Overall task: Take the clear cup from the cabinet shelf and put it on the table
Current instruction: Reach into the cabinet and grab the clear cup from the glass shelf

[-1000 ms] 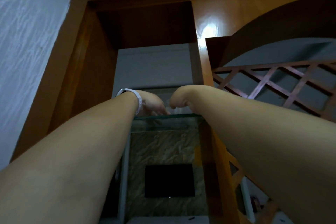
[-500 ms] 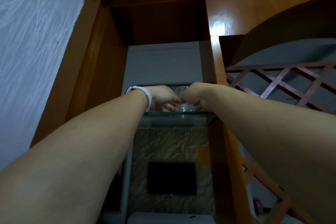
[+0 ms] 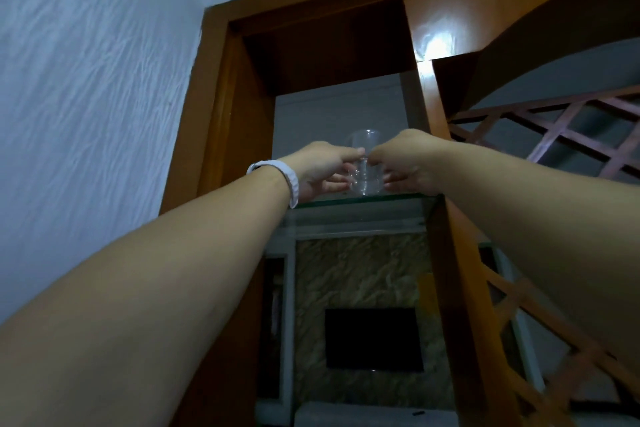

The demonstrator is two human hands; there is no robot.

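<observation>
A clear cup stands upright on the glass shelf of a tall wooden cabinet, seen from below. My left hand, with a white band on the wrist, wraps the cup's left side. My right hand presses against its right side. The thumbs of both hands meet across the cup's front. The cup's rim shows above my fingers, and its base rests on or just above the glass; I cannot tell which.
The cabinet's wooden frame closes in the compartment on the left, top and right. A wooden lattice fills the section to the right. A textured white wall lies at the left. Below the shelf hangs a dark screen.
Both hands have closed in around the cup from its two sides. The view has tilted and shifted, so more of the cup shows above the fingers.
</observation>
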